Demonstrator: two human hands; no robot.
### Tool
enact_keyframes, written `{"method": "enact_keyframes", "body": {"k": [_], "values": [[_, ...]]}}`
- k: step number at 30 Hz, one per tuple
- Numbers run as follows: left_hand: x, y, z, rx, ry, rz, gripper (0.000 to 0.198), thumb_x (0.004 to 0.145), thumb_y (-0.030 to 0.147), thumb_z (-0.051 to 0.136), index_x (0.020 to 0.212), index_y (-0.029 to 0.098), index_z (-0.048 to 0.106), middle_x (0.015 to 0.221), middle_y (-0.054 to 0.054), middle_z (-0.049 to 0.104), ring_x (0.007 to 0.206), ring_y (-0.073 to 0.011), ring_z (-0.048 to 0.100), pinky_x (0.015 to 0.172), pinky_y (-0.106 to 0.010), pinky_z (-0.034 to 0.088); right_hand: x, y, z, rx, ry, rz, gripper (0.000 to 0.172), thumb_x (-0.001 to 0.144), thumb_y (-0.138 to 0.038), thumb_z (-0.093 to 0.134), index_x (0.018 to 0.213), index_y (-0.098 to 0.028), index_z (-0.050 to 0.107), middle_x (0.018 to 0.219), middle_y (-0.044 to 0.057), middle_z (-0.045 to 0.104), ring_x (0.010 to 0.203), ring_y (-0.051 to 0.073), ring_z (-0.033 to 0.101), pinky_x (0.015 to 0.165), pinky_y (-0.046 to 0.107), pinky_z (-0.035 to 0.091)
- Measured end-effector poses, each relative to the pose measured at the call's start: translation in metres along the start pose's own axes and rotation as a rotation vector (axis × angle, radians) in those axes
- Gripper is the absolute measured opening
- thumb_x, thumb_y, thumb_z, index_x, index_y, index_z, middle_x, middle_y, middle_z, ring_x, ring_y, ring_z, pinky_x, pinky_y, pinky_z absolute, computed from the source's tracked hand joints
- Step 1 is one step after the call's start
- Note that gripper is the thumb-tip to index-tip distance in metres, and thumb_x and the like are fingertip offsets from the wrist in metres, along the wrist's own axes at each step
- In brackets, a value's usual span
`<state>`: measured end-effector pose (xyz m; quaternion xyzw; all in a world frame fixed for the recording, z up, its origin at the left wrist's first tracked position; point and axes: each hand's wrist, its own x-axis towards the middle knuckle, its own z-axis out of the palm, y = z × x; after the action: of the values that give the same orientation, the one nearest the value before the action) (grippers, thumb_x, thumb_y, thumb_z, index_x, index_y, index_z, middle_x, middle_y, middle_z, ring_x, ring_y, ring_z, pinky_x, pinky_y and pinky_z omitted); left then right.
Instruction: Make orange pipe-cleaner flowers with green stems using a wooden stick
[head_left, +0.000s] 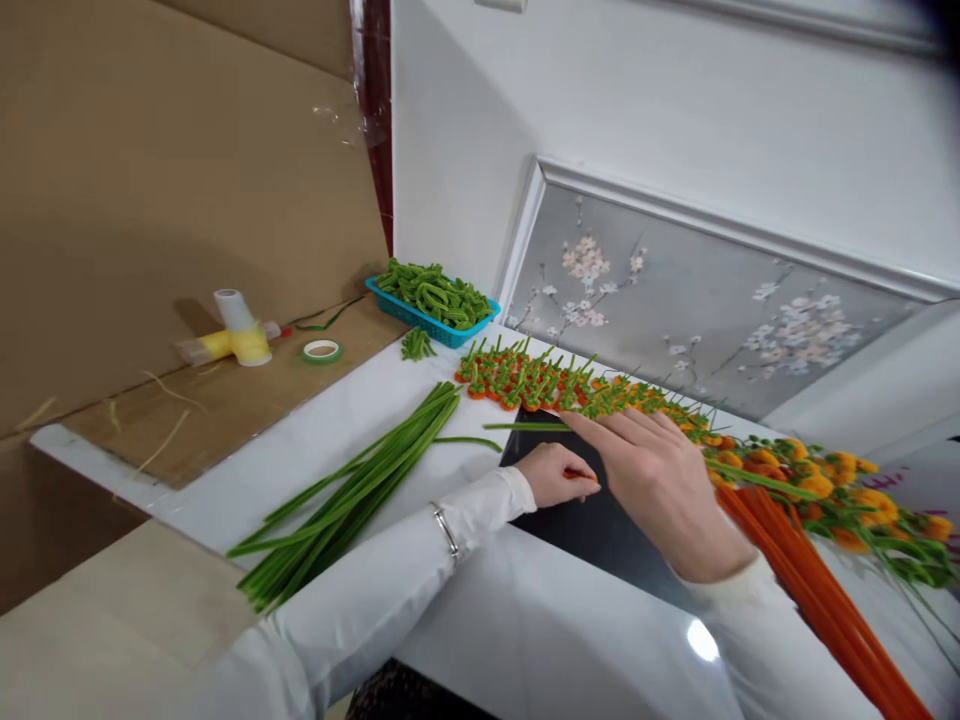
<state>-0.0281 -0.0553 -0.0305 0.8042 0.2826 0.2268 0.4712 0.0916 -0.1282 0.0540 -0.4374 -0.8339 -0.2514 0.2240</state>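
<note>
My left hand (553,474) is closed in a pinch over the dark mat (626,530), and a small orange fuzzy piece (577,474) shows between its fingers. Beside it, palm down, is my right hand (660,490). A long green pipe cleaner (525,427) runs beneath the right hand's fingers and seems to come out on its far side; the thumb and the grip are hidden. Just beyond the fingers stand rows of small orange flowers with green stems (525,375). Long orange pipe cleaners (825,590) lie by the right forearm.
A bundle of green pipe cleaners (367,480) lies left on the white table (292,450). Farther back are a blue basket (431,325) of curled green pieces, a green tape roll (321,350) and a white-yellow glue-gun-like object (240,330). Finished-looking orange flowers (817,480) lie right, before a framed picture (675,300).
</note>
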Motion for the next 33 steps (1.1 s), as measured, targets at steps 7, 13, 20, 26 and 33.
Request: {"method": "enact_keyframes", "body": {"k": [7, 13, 20, 26, 33], "values": [[0.006, 0.015, -0.026, -0.123, 0.074, 0.077, 0.023, 0.079, 0.024, 0.056, 0.098, 0.011, 0.059, 0.078, -0.007, 0.072, 0.078, -0.0166, 0.068, 0.076, -0.027, 0.050, -0.095, 0.043, 0.020, 0.220, 0.273, 0.452, 0.016, 0.087, -0.026, 0.055, 0.091, -0.022, 0.070, 0.091, 0.005, 0.069, 0.082, 0.017, 0.064, 0.075, 0.029, 0.051], [0.009, 0.019, -0.029, -0.219, 0.138, 0.090, 0.018, 0.076, 0.027, 0.062, 0.087, 0.013, 0.059, 0.079, -0.006, 0.071, 0.077, -0.0168, 0.068, 0.077, -0.028, 0.051, -0.110, 0.051, 0.023, 0.199, 0.276, 0.566, 0.016, 0.087, -0.026, 0.055, 0.090, -0.021, 0.069, 0.081, 0.005, 0.068, 0.073, 0.016, 0.063, 0.070, 0.027, 0.049], [0.010, 0.022, -0.026, -0.206, 0.147, 0.071, 0.018, 0.076, 0.027, 0.063, 0.087, 0.014, 0.061, 0.080, -0.005, 0.070, 0.078, -0.0171, 0.068, 0.080, -0.029, 0.052, -0.107, 0.048, 0.017, 0.150, 0.219, 0.550, 0.018, 0.089, -0.027, 0.053, 0.091, -0.022, 0.069, 0.077, 0.003, 0.067, 0.070, 0.015, 0.061, 0.066, 0.025, 0.045], [0.009, 0.023, -0.024, -0.181, 0.138, 0.066, 0.017, 0.075, 0.027, 0.063, 0.087, 0.014, 0.062, 0.079, -0.005, 0.071, 0.078, -0.0172, 0.068, 0.079, -0.030, 0.052, -0.104, 0.046, 0.017, 0.112, 0.179, 0.487, 0.020, 0.091, -0.024, 0.049, 0.092, -0.021, 0.069, 0.077, 0.004, 0.068, 0.071, 0.015, 0.061, 0.068, 0.026, 0.043], [0.008, 0.025, -0.017, -0.174, 0.053, 0.049, 0.015, 0.076, 0.024, 0.062, 0.086, 0.013, 0.062, 0.078, -0.005, 0.072, 0.076, -0.0162, 0.068, 0.075, -0.026, 0.051, -0.101, 0.043, 0.020, 0.137, 0.104, 0.430, 0.023, 0.092, -0.018, 0.045, 0.092, -0.021, 0.069, 0.082, 0.004, 0.069, 0.071, 0.014, 0.061, 0.061, 0.027, 0.037]]}}
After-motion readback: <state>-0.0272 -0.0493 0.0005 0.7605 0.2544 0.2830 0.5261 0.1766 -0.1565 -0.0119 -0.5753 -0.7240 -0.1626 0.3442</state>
